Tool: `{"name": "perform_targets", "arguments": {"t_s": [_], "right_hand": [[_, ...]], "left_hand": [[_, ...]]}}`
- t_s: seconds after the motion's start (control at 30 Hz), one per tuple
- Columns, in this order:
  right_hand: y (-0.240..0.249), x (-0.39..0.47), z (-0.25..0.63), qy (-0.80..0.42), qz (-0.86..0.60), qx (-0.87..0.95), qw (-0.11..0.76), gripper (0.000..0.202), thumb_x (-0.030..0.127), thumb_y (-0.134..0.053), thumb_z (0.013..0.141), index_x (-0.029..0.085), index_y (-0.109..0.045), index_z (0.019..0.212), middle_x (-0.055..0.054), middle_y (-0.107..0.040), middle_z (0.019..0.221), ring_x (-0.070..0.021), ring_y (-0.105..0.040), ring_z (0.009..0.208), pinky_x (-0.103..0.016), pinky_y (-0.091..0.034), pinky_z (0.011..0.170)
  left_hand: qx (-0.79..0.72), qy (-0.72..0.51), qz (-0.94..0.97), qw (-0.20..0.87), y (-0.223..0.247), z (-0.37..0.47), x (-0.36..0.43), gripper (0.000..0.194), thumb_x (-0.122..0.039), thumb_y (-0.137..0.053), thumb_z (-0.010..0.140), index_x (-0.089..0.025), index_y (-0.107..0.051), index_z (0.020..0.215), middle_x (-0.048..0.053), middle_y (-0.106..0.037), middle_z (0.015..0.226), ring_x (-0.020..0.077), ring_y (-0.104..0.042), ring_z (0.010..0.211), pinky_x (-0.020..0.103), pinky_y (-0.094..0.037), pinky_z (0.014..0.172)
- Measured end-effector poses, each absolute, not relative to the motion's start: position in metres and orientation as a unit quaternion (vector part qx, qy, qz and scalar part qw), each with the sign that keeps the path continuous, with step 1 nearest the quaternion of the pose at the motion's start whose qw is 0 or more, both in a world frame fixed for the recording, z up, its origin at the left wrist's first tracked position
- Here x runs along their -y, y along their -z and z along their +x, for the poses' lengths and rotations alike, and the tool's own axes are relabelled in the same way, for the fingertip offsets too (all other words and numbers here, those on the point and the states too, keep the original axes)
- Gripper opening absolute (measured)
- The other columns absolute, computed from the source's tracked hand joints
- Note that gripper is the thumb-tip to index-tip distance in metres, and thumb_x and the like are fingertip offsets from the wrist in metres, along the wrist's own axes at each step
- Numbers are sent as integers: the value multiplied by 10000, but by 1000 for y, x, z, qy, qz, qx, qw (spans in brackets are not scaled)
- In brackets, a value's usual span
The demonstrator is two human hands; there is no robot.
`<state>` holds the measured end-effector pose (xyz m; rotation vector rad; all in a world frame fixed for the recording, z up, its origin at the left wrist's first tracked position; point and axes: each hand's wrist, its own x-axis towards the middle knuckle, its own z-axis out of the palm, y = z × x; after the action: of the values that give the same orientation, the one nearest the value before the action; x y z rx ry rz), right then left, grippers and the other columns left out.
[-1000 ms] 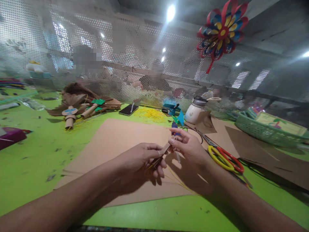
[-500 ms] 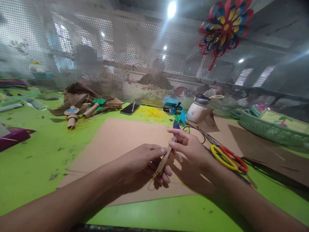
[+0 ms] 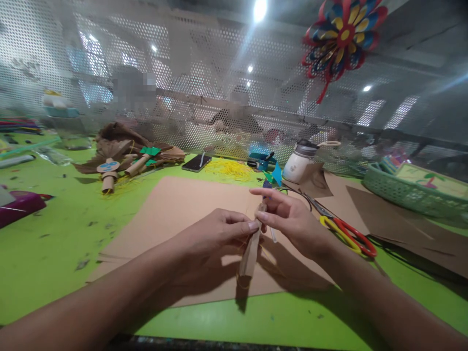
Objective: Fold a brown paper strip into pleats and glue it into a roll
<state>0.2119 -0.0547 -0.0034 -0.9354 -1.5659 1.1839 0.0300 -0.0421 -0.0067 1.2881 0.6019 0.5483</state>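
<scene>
Both my hands hold a narrow folded strip of brown paper (image 3: 250, 258), with yellow string showing at its lower end. My left hand (image 3: 224, 231) pinches it from the left, thumb on top. At the strip's upper end my right hand (image 3: 288, 214) grips with thumb and fingers, its index finger stretched out over it. Under the hands lies a large sheet of brown paper (image 3: 175, 209). Just beyond the right fingers is a glue gun's blue part, or something like it, too hidden to tell. Scissors with yellow and red handles (image 3: 353, 236) lie right of my right hand.
On the green table (image 3: 54, 263) are brown paper figures (image 3: 108, 173), a phone (image 3: 196, 163), yellow shreds (image 3: 232, 170) and a white bottle (image 3: 295, 163). A green basket (image 3: 413, 187) stands at the right, a purple object (image 3: 22, 207) at the left. A perforated screen (image 3: 197, 117) rises behind.
The paper strip has swung so its lower end points more toward me. My left fingers have drawn up from beneath its lower end, leaving that end uncovered.
</scene>
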Motion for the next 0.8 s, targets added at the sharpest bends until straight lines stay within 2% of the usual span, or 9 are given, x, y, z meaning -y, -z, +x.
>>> {"name": "perform_targets", "arguments": {"t_s": [0.13, 0.3, 0.4, 0.5, 0.57, 0.63, 0.7, 0.77, 0.8], "right_hand": [[-1, 56, 208, -456, -386, 662, 453, 433, 213, -603, 777, 179, -516, 1199, 6, -568, 745, -117, -528, 658, -285, -436, 635], [-7, 55, 201, -447, -384, 665, 459, 431, 224, -599, 783, 159, -502, 1197, 18, -554, 705, -116, -527, 634, -287, -443, 627], [-4, 52, 198, -435, -402, 645, 483, 423, 280, -623, 777, 156, -520, 1168, 25, -544, 667, -122, -529, 619, -297, -452, 629], [4, 49, 197, -432, -403, 612, 525, 371, 380, -605, 795, 162, -559, 1092, -10, -586, 715, -138, -554, 657, -306, -462, 639], [8, 51, 196, -432, -406, 601, 536, 321, 438, -563, 819, 158, -608, 969, -43, -609, 760, -152, -564, 700, -316, -466, 663], [10, 58, 193, -417, -427, 614, 517, 340, 468, -523, 836, 151, -641, 808, -65, -618, 774, -163, -560, 721, -325, -464, 687], [10, 66, 186, -403, -450, 648, 465, 327, 450, -525, 837, 158, -653, 764, -74, -626, 795, -177, -558, 737, -328, -461, 686], [11, 74, 178, -411, -441, 679, 419, 234, 385, -610, 786, 180, -661, 886, -79, -635, 915, -184, -568, 756, -325, -464, 683], [12, 77, 174, -419, -431, 690, 403, 270, 346, -655, 751, 193, -646, 973, -82, -626, 991, -187, -575, 774, -325, -467, 695]], "left_hand": [[-271, -245, 606, 707, 7, 29, 33, 244, -341, -639, 758, -105, -695, 784, 94, -687, 816, 181, -615, 792, 312, -438, 802], [-294, -249, 610, 693, 8, 27, 31, 232, -342, -648, 747, -118, -705, 772, 57, -669, 718, 135, -572, 664, 256, -430, 668], [-312, -275, 624, 662, 7, 26, 31, 250, -358, -655, 739, -113, -703, 737, 50, -654, 676, 116, -529, 605, 236, -403, 609], [-314, -326, 607, 653, 3, 24, 29, 256, -366, -651, 742, -116, -702, 758, 70, -673, 750, 133, -556, 663, 252, -409, 644], [-310, -377, 582, 651, -2, 20, 26, 253, -358, -649, 745, -111, -695, 776, 85, -677, 786, 153, -578, 713, 274, -421, 683], [-318, -435, 551, 638, -6, 16, 23, 247, -343, -659, 737, -104, -683, 789, 89, -674, 783, 165, -589, 734, 290, -431, 703], [-327, -478, 522, 626, -9, 13, 20, 241, -328, -664, 733, -97, -673, 802, 89, -669, 781, 170, -596, 751, 292, -440, 708], [-333, -498, 504, 622, -11, 10, 19, 235, -317, -660, 738, -89, -667, 797, 87, -664, 772, 165, -598, 745, 281, -445, 694], [-332, -502, 501, 621, -12, 10, 19, 232, -313, -656, 743, -86, -664, 794, 86, -663, 767, 157, -596, 732, 268, -443, 674]]}}
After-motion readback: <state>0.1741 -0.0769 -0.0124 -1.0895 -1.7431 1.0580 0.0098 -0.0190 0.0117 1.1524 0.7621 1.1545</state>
